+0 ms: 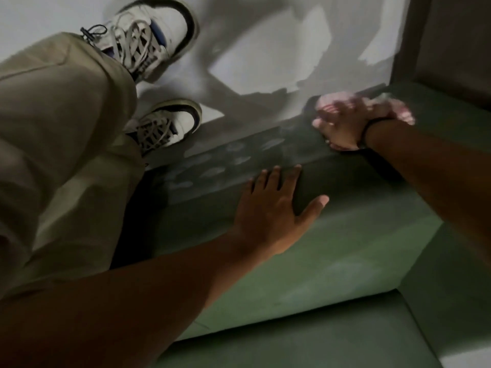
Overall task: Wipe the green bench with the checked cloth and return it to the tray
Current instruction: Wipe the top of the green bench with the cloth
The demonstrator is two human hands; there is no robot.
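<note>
The green bench [345,256] fills the lower right of the view, its front face marked with pale smudges. My left hand [276,208] lies flat on the bench top near the front edge, fingers spread, holding nothing. My right hand [342,126] presses a pinkish checked cloth [398,112] against the bench's far end by the front edge; the hand and cloth are blurred. A dark band circles my right wrist. No tray is in view.
My beige trousers [58,144] and two white sneakers [156,35] stand on the pale floor [265,62] to the left of the bench. A dark wall or frame [451,43] rises at the upper right, behind the bench's end.
</note>
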